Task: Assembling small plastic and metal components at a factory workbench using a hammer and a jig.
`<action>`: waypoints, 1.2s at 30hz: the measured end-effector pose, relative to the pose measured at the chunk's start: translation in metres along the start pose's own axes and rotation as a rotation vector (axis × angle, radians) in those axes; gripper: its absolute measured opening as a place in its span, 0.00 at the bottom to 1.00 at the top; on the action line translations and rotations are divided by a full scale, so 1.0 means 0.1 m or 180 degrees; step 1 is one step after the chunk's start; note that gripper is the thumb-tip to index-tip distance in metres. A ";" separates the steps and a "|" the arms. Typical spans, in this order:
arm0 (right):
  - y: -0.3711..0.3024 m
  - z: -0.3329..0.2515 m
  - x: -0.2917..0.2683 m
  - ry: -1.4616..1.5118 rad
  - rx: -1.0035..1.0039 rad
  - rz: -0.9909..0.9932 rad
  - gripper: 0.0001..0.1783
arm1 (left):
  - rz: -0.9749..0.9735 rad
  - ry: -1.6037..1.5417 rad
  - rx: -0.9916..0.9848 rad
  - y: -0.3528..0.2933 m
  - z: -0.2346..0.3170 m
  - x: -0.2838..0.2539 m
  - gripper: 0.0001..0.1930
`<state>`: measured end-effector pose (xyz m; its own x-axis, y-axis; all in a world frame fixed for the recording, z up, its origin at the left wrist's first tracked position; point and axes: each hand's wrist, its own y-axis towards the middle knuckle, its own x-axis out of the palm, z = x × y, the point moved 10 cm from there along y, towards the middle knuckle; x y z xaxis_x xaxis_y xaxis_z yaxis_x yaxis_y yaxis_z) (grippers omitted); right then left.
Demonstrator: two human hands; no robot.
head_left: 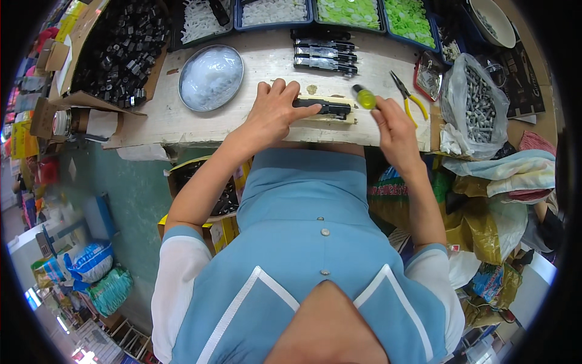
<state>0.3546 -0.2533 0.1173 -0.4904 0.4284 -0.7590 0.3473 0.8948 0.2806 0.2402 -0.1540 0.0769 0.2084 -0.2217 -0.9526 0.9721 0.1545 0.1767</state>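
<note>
My left hand (274,112) holds down a black pistol-shaped plastic piece (330,108), its thumb stretched along the top. Under the piece lies a pale yellow block or jig (327,119) near the bench's front edge. Just right of them, my right hand (395,124) is closed around a tool with a yellow-green head and a dark end (365,97). It looks like a small mallet, raised beside the black piece and apart from it; its handle is hidden in my fingers. Beyond my hands, several similar black pieces (326,59) lie in a stacked row.
A round metal dish (240,85) holds whitish pieces. Yellow-handled pliers (418,109) lie at right, near a plastic bag of metal screws (479,103). A carton of black parts (130,54) stands at left. Blue trays (273,26) of white and green parts line the back.
</note>
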 end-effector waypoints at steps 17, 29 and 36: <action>0.16 -0.15 0.25 -0.0598 -0.0052 -0.0466 0.06 | -0.0161 0.0071 -0.0049 0.07 -0.01 0.05 0.27; 0.18 -0.02 0.37 -0.1218 0.0146 -0.1022 0.12 | 0.0144 -0.0909 -0.0516 0.09 -0.27 -0.02 0.25; 0.18 -0.35 0.74 -0.1292 -0.0246 -0.1026 0.09 | 0.0583 -0.1350 -0.0764 -0.01 -0.34 -0.02 0.29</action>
<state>0.2966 -0.2007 0.0867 -0.2080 0.0602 -0.9763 0.1625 0.9864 0.0262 0.2348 -0.1205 0.0702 0.4465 -0.5333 -0.7185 0.8738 0.4327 0.2218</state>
